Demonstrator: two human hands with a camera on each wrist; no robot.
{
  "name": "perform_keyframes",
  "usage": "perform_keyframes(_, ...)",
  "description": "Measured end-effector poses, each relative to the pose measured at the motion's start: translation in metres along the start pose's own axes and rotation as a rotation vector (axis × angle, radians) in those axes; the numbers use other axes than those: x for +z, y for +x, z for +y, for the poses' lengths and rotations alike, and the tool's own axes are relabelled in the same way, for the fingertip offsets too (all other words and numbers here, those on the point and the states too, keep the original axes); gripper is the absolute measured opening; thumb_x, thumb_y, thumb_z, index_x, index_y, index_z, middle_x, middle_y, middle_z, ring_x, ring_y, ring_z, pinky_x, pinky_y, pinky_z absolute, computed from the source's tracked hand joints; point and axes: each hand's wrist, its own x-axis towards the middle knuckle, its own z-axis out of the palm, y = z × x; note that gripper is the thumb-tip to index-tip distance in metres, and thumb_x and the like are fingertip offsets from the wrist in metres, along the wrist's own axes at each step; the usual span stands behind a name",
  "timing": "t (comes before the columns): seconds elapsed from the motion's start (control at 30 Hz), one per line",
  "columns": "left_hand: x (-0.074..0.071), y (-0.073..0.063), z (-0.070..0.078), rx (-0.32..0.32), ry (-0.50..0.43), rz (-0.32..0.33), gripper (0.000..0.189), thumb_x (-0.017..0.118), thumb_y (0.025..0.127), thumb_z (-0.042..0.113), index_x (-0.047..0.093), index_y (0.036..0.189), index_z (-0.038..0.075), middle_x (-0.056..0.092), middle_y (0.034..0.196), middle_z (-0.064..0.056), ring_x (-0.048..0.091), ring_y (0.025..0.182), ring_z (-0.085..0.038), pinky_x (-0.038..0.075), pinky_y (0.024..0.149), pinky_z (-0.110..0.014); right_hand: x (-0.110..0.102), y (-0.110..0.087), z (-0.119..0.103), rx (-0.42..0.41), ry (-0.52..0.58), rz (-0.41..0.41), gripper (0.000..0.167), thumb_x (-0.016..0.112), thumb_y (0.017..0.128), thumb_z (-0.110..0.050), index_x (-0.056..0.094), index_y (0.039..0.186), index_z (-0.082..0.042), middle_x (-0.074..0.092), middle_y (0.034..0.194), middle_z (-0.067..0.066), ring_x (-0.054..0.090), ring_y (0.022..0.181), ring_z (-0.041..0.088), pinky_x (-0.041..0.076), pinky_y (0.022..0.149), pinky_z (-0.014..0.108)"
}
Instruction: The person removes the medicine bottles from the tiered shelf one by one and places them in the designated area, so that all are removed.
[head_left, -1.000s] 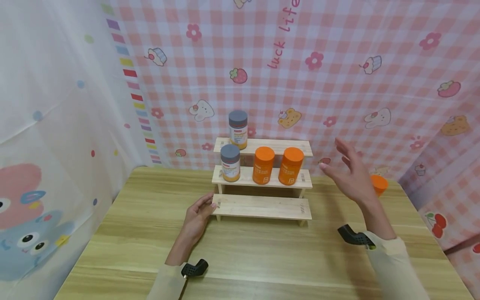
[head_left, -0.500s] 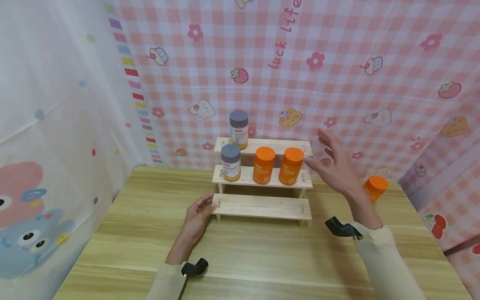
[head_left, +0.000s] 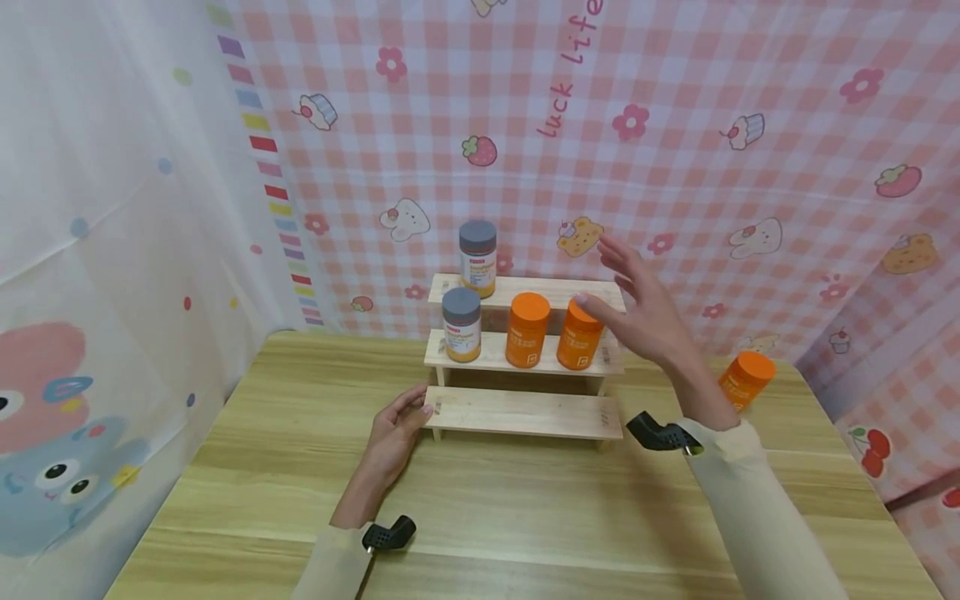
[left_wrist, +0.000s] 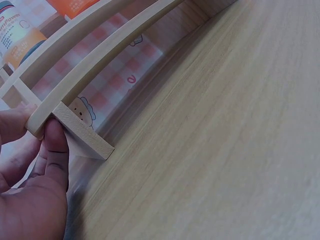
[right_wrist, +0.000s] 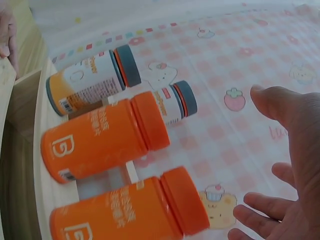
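Note:
A three-tier wooden shelf (head_left: 525, 414) stands on the table. My left hand (head_left: 395, 433) pinches the left end of its lowest board, thumb above and fingers beneath in the left wrist view. On the middle tier are a grey-capped white bottle (head_left: 461, 325) and two orange bottles, the middle one (head_left: 527, 330) and the right one (head_left: 577, 337). Another grey-capped bottle (head_left: 477, 258) sits at the left of the top tier. My right hand (head_left: 645, 312), fingers extended and holding nothing, hovers by the right orange bottle. A gap separates it from the caps (right_wrist: 185, 200) in the right wrist view.
One more orange bottle (head_left: 746, 379) stands on the table (head_left: 510, 517) at the right, partly behind my right forearm. A pink checked cloth (head_left: 675, 183) hangs right behind the shelf. White cloth (head_left: 112, 208) borders the left side.
My right hand has moved left from the table's right side to the right orange bottle, uncovering more of the bottle on the table. The left hand keeps its hold on the shelf.

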Motion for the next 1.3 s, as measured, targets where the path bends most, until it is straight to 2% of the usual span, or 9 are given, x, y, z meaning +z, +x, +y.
perform_keyframes(0.27,-0.001,0.0,0.001,-0.008,-0.006,-0.006,0.051,0.063,0.1,0.004,0.048,0.148,-0.003,0.056,0.126,-0.011,0.058,0.113,-0.01,0.052,0.095,-0.015,0.008,0.016,-0.011,-0.041,0.035,-0.024,0.083,0.076,0.093,-0.034,0.029,0.162,-0.03,0.036,0.165,0.006,0.036,0.151,0.029,0.031,0.124,0.055)
perform_keyframes(0.57,0.0,0.0,0.002,-0.011,-0.003,-0.004,0.052,0.064,0.099,0.004,0.049,0.148,-0.002,0.054,0.133,-0.019,0.058,0.114,-0.009,0.052,0.095,-0.015,0.019,0.033,-0.025,-0.01,0.086,-0.081,0.083,0.075,0.094,-0.036,0.028,0.161,-0.032,0.036,0.165,0.006,0.037,0.151,0.028,0.031,0.124,0.053)
perform_keyframes(0.87,-0.001,0.0,0.001,-0.006,-0.02,-0.012,0.051,0.063,0.099,0.003,0.048,0.147,-0.004,0.056,0.129,-0.015,0.058,0.113,-0.009,0.052,0.094,-0.016,0.032,0.052,-0.034,0.033,0.166,-0.13,0.08,0.072,0.095,-0.032,0.028,0.162,-0.028,0.036,0.165,0.008,0.038,0.15,0.028,0.029,0.126,0.053)
perform_keyframes(1.0,-0.001,0.0,0.001,-0.011,-0.029,-0.008,0.051,0.063,0.099,0.002,0.049,0.147,-0.003,0.057,0.127,-0.012,0.059,0.113,-0.009,0.053,0.094,-0.017,0.038,0.06,-0.04,0.041,0.195,-0.146,0.082,0.073,0.094,-0.036,0.028,0.162,-0.026,0.037,0.164,0.007,0.04,0.15,0.028,0.03,0.125,0.051)
perform_keyframes(1.3,0.0,0.0,0.0,-0.004,-0.041,-0.002,0.051,0.062,0.099,0.0,0.048,0.147,-0.004,0.058,0.125,-0.011,0.06,0.112,-0.009,0.053,0.094,-0.016,0.053,0.079,-0.043,0.04,0.191,-0.19,0.082,0.072,0.095,-0.039,0.027,0.162,-0.022,0.038,0.164,0.01,0.042,0.147,0.03,0.033,0.123,0.05)
